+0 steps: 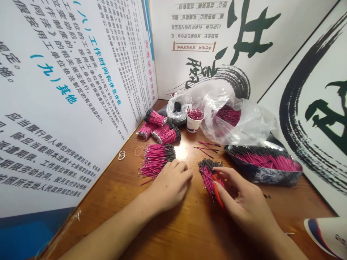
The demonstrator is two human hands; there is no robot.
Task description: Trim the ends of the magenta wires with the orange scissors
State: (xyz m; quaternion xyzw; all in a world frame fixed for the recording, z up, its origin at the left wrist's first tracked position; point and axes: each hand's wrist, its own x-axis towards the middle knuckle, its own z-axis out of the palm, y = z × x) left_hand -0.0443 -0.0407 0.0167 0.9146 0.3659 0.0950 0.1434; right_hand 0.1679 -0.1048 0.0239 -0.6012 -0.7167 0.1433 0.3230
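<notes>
My right hand (241, 196) is closed round a red-handled tool (219, 196), its working end hidden among wires and fingers. Against it on the wooden table lies a small pile of magenta wires with black ends (206, 177). My left hand (173, 184) rests on the table to the left, fingers bent and drawn together. Its fingertips are turned away, so whatever it may pinch is hidden. Just beyond it spreads a larger flat stack of the same wires (155, 157), black ends to the right. Several loose wires (207, 144) lie beyond the small pile.
Banded wire bundles (165, 133) are stacked at the back left. A paper cup of wires (193, 124), a clear plastic bag (244, 119) and a dark tray of wires (267, 160) stand behind and right. Rubber bands (121, 155) lie left. Printed panels (200, 32) enclose the table.
</notes>
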